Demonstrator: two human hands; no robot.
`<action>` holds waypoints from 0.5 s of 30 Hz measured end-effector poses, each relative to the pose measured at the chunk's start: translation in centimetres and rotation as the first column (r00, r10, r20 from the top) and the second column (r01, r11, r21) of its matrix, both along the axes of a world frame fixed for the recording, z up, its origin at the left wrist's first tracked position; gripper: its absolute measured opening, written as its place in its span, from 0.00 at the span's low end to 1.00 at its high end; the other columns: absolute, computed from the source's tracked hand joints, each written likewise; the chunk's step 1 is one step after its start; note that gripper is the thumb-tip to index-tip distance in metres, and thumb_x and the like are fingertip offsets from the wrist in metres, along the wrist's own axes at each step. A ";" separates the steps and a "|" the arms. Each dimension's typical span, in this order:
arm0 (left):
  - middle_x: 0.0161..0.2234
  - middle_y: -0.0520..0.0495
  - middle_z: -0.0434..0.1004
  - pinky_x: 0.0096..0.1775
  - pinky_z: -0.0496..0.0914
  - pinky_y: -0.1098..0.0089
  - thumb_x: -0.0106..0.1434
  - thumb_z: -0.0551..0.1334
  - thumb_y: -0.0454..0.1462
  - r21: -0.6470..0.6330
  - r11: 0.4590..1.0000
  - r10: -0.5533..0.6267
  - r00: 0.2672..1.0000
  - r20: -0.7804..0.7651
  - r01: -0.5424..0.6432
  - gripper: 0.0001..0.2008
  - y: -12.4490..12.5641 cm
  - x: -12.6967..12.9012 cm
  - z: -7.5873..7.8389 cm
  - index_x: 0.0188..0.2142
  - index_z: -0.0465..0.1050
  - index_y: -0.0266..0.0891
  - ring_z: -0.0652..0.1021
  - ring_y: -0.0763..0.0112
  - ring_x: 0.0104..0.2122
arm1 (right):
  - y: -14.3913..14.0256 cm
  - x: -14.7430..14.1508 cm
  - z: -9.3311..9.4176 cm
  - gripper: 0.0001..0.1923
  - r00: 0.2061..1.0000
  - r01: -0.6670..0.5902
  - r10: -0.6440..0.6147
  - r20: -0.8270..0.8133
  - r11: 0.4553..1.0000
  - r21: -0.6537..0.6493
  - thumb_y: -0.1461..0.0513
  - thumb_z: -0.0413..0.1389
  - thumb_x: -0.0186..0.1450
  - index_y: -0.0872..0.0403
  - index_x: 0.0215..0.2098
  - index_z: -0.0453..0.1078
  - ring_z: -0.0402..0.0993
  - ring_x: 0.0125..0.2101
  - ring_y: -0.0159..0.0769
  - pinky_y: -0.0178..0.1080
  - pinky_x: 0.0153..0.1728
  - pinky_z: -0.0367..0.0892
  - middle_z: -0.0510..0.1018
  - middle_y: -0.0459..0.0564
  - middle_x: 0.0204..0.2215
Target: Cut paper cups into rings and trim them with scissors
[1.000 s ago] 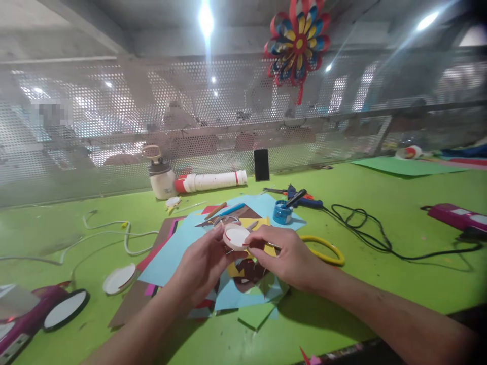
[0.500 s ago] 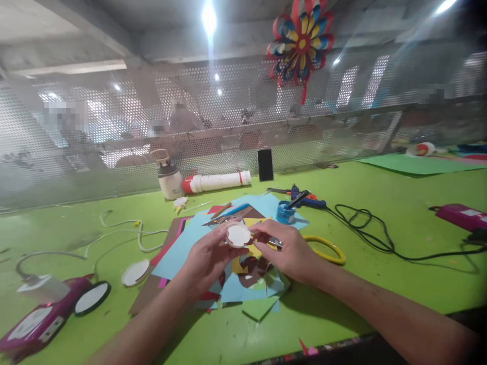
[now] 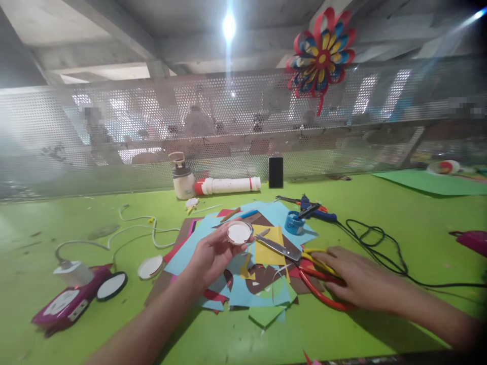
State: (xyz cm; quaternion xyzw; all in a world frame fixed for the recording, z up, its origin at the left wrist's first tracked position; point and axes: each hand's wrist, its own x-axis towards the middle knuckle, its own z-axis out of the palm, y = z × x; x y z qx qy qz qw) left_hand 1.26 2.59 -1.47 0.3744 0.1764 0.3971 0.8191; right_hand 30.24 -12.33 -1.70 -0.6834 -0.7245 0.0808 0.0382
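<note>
We have the left hand [image 3: 213,256] with fingers clamped on the small white disc [image 3: 239,232] mid-frame, right hand [image 3: 355,281] fingers spread on the scissors [image 3: 304,263] handles, not yet gripped, cutting undone.

The right hand [image 3: 359,284] lies over the handles of the scissors [image 3: 300,261], hiding part of their loops, so its grip cannot be told. Behind the perforated screen [image 3: 152,126] everything is blurred. The magenta tool [image 3: 472,238] is cut off by the right edge.

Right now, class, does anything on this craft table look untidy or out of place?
Yes: paper offcuts lie scattered over the overlapping coloured sheets, and a black cable sprawls in loops across the green table.
</note>
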 end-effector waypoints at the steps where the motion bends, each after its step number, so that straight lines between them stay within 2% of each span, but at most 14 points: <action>1: 0.42 0.35 0.82 0.36 0.75 0.67 0.66 0.61 0.33 0.000 1.000 -0.003 1.000 0.007 0.003 0.20 0.0 0.0 -0.1 0.57 0.73 0.32 0.82 0.59 0.37 | 0.0 -0.1 -0.3 0.28 1.000 0.002 -0.002 -0.001 1.000 -0.015 0.66 0.53 0.64 0.53 0.63 0.67 0.75 0.43 0.53 0.54 0.45 0.68 0.75 0.60 0.43; 4: 0.42 0.37 0.82 0.36 0.75 0.68 0.67 0.60 0.33 0.001 1.000 0.001 1.000 0.027 -0.001 0.20 0.1 0.0 -0.1 0.57 0.72 0.35 0.82 0.61 0.36 | 0.6 -0.6 -0.5 0.35 1.000 0.008 -0.009 -0.010 0.998 -0.056 0.65 0.52 0.63 0.50 0.69 0.58 0.76 0.43 0.55 0.53 0.43 0.69 0.76 0.60 0.44; 8: 0.42 0.38 0.82 0.37 0.75 0.67 0.67 0.60 0.34 -0.004 1.000 0.016 0.999 0.048 -0.015 0.20 0.3 -0.1 -0.2 0.58 0.71 0.35 0.82 0.58 0.38 | 1.8 -0.7 -0.4 0.36 0.999 -0.005 0.000 -0.048 0.993 -0.118 0.58 0.58 0.64 0.50 0.69 0.57 0.76 0.47 0.51 0.52 0.46 0.70 0.77 0.58 0.48; 12: 0.43 0.38 0.81 0.37 0.75 0.66 0.67 0.60 0.34 -0.014 1.000 0.019 0.998 0.052 -0.018 0.21 0.6 -0.1 -0.4 0.59 0.70 0.36 0.82 0.61 0.37 | 2.4 -0.5 -0.1 0.24 0.996 0.034 -0.044 -0.072 0.991 -0.131 0.55 0.57 0.68 0.51 0.61 0.66 0.76 0.46 0.46 0.53 0.48 0.69 0.78 0.56 0.49; 15: 0.43 0.39 0.81 0.36 0.75 0.67 0.67 0.60 0.35 -0.025 0.999 0.022 0.999 0.040 -0.021 0.19 0.7 0.0 -0.5 0.57 0.71 0.36 0.82 0.61 0.36 | 2.1 -0.5 0.3 0.15 0.990 0.046 -0.061 -0.125 0.991 -0.124 0.58 0.58 0.65 0.49 0.50 0.74 0.78 0.43 0.50 0.52 0.44 0.70 0.81 0.55 0.45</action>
